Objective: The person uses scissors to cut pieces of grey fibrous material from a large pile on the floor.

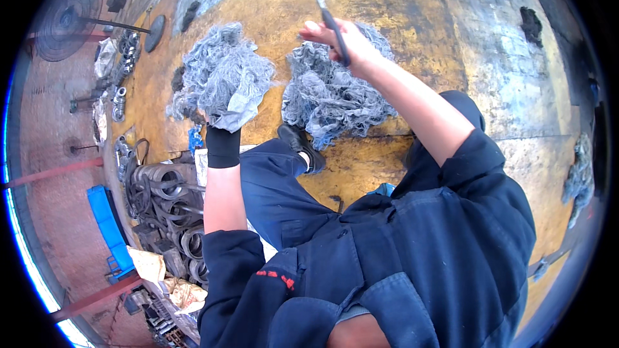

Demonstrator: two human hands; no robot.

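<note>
My left hand, with a black band around the wrist, is at the lower end of a bundle of grey tangled threads and grips it. A pale scrap of cloth hangs over that hand and hides most of its fingers. In my right hand is a long, thin tool with a dark handle and a narrow metal blade that points up and away. Below the right hand lies a second heap of grey tangled threads on the floor, between and beyond my feet.
Rings, belts and other metal parts are piled at the left. Beyond them are a blue crate and a round plate on a rod. More grey thread lies at the far right on the worn yellow floor.
</note>
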